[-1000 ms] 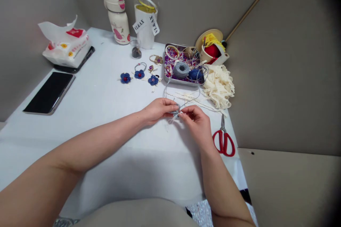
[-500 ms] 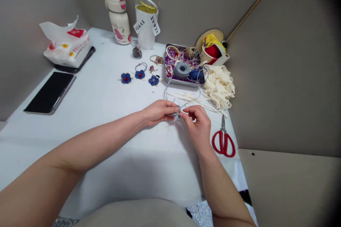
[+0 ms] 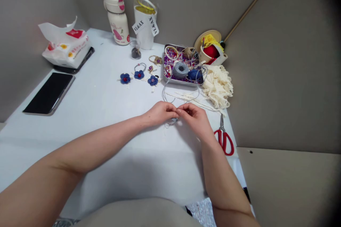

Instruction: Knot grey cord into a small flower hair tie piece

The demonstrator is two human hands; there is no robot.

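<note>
Over the middle of the table, my left hand and my right hand meet fingertip to fingertip. Both are closed in a pinch on grey cord, whose loose ends hang below the fingers. Most of the piece is hidden by my fingers. A strand runs back from it to the grey cord ball in a metal tin. Scissors with red handles lie beside my right wrist, partly covered by it. Blue fabric flowers with red bead centres lie beyond my left hand.
Cream lace is heaped right of the tin, near a paper cup of yarn. At the back stand a bottle and a white canister. A phone and a tissue pack lie left.
My right hand has moved left and its fingers have closed against my left fingertips. The cord loop visible earlier between the hands is now mostly covered.
</note>
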